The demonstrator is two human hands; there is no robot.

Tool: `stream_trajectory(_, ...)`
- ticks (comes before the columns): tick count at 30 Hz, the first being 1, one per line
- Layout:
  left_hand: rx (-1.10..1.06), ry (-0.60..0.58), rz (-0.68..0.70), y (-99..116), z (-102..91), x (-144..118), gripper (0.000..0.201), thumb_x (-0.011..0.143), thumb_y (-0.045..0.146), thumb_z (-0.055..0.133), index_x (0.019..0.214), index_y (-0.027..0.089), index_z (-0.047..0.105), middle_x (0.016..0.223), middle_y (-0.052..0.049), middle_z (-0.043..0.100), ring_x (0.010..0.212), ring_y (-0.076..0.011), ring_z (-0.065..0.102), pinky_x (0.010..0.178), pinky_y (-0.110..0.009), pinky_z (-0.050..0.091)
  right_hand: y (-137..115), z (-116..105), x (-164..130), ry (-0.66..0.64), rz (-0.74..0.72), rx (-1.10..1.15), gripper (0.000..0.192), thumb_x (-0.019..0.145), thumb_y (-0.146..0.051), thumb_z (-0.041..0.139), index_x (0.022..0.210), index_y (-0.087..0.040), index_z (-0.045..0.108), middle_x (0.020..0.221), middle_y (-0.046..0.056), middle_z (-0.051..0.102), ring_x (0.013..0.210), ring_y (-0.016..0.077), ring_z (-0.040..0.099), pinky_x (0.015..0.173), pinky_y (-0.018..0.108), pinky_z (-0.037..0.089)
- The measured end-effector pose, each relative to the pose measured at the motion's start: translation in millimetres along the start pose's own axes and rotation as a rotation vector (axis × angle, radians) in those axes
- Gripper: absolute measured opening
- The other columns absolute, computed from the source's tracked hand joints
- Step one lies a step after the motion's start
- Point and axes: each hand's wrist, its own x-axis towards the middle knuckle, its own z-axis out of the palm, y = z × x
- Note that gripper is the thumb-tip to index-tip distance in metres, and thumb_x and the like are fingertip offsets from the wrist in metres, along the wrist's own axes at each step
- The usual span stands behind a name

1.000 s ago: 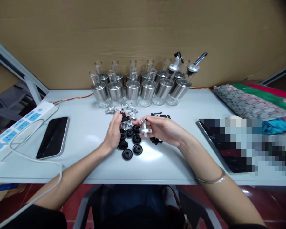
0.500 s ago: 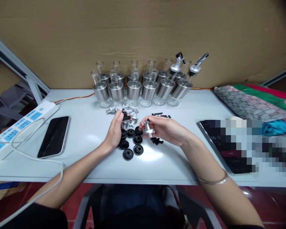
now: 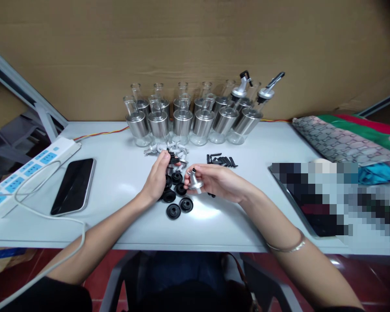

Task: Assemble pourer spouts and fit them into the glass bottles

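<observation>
White tabletop (image 3: 117,225) backed by brown cardboard; work zone sits dead centre, everything else radiates off it.

Right hand (image 3: 219,182) pinches a small silver pourer cap (image 3: 193,181) between thumb and fingertips, lifted just off the surface; left hand (image 3: 157,177) is curled around a small black stopper piece (image 3: 173,159), fingertips closed on it, at 10 o'clock of the cap; the two parts are near but apart, not mated.

Loose black rubber gaskets (image 3: 179,203) lie at 6 o'clock of the hands, some tucked under the left palm; pile of silver spout parts (image 3: 156,148) at 12 o'clock, touching the left fingertips' zone; black levers (image 3: 221,160) at 2 o'clock, near the right knuckles.

Row of glass bottles with steel collars (image 3: 182,121) stands further out at 12; two at the right end already carry finished pourers (image 3: 266,91); the rest are open-necked.

Phone (image 3: 73,185) at 9 o'clock, power strip (image 3: 29,167) beyond it; folded cloth (image 3: 341,138) at 3 o'clock.

Judgement: step in hand looks like pourer sub-assembly, black piece going into the silver cap; next move calls for bringing both hands together, lining the black piece up with the cap's bore and pressing it square; risk is a skewed seat or a dropped part among the gaskets.
</observation>
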Motion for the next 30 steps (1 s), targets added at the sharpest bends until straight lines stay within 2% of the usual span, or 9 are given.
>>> stream_trajectory(7, -0.005, -0.036, -0.014, 5.0, -0.5, -1.8, 0.04, 0.092, 0.054, 0.029, 0.077, 0.019, 0.042, 0.083, -0.004, 0.055, 0.08, -0.018, 0.056, 0.08, -0.032, 0.044, 7.4, 6.2, 3.1, -0.033, 0.028, -0.026, 0.021, 0.083, -0.035, 0.062, 0.082, -0.014, 0.065, 0.078, 0.006, 0.066, 0.076, 0.0142, 0.059, 0.075, 0.03, 0.048)
stream_trajectory(10, -0.009, -0.048, -0.015, 7.0, -0.6, -2.1, 0.039, 0.092, 0.053, 0.03, 0.077, 0.019, 0.041, 0.081, -0.004, 0.055, 0.081, -0.0187, 0.056, 0.078, -0.032, 0.043, 5.2, 6.4, 2.7, -0.004, -0.005, -0.041, 0.02, 0.082, -0.034, 0.062, 0.082, -0.014, 0.065, 0.079, 0.005, 0.065, 0.077, 0.0144, 0.06, 0.074, 0.03, 0.05)
stream_trajectory(12, 0.004, -0.056, -0.015, 8.2, -0.7, -2.0, 0.038, 0.093, 0.051, 0.029, 0.077, 0.019, 0.042, 0.079, -0.004, 0.057, 0.08, -0.0188, 0.056, 0.076, -0.032, 0.043, 2.0, 4.0, 2.6, 0.051, -0.048, -0.055, 0.019, 0.083, -0.034, 0.061, 0.081, -0.015, 0.064, 0.082, 0.005, 0.065, 0.076, 0.0144, 0.061, 0.07, 0.029, 0.051)
stream_trajectory(15, 0.053, -0.055, 0.009, 9.6, -1.0, -1.8, 0.037, 0.094, 0.048, 0.026, 0.077, 0.019, 0.044, 0.08, -0.004, 0.06, 0.081, -0.0188, 0.056, 0.079, -0.032, 0.042, -3.1, -2.5, 3.3, 0.207, -0.106, -0.122, 0.016, 0.083, -0.032, 0.059, 0.079, -0.017, 0.061, 0.087, 0.005, 0.064, 0.068, 0.0131, 0.063, 0.056, 0.025, 0.05)
stream_trajectory(19, 0.07, -0.059, 0.022, 10.2, -1.5, -1.8, 0.038, 0.095, 0.046, 0.025, 0.079, 0.018, 0.047, 0.085, -0.005, 0.062, 0.084, -0.0185, 0.056, 0.082, -0.033, 0.041, -7.7, -6.4, 3.6, 0.332, -0.092, -0.231, 0.016, 0.086, -0.032, 0.054, 0.08, -0.017, 0.058, 0.088, 0.006, 0.064, 0.063, 0.0136, 0.066, 0.044, 0.022, 0.046)
stream_trajectory(22, 0.074, -0.067, 0.031, 10.6, -1.6, -1.9, 0.039, 0.095, 0.045, 0.024, 0.079, 0.018, 0.047, 0.084, -0.005, 0.061, 0.084, -0.0183, 0.055, 0.082, -0.032, 0.04, -9.3, -1.4, 2.6, 0.378, -0.088, -0.28, 0.015, 0.089, -0.03, 0.051, 0.082, -0.017, 0.056, 0.086, 0.006, 0.064, 0.067, 0.0145, 0.067, 0.044, 0.02, 0.048)
stream_trajectory(27, 0.054, -0.057, 0.019, 10.6, -1.2, -2.1, 0.038, 0.095, 0.045, 0.025, 0.079, 0.018, 0.046, 0.08, -0.004, 0.06, 0.08, -0.0177, 0.055, 0.077, -0.03, 0.041, -9.3, 5.1, 1.1, 0.303, -0.053, -0.31, 0.019, 0.093, -0.024, 0.041, 0.083, -0.016, 0.055, 0.102, 0.01, 0.067, 0.069, 0.0141, 0.069, 0.051, 0.023, 0.054)
stream_trajectory(30, 0.044, -0.058, 0.023, 9.3, -1.1, -2.1, 0.037, 0.096, 0.044, 0.026, 0.079, 0.018, 0.047, 0.08, -0.004, 0.059, 0.08, -0.0173, 0.055, 0.078, -0.03, 0.041, -9.6, -0.2, 0.0, 0.286, -0.108, -0.271, 0.018, 0.092, -0.027, 0.046, 0.082, -0.016, 0.056, 0.1, 0.01, 0.069, 0.068, 0.0126, 0.068, 0.057, 0.023, 0.055)
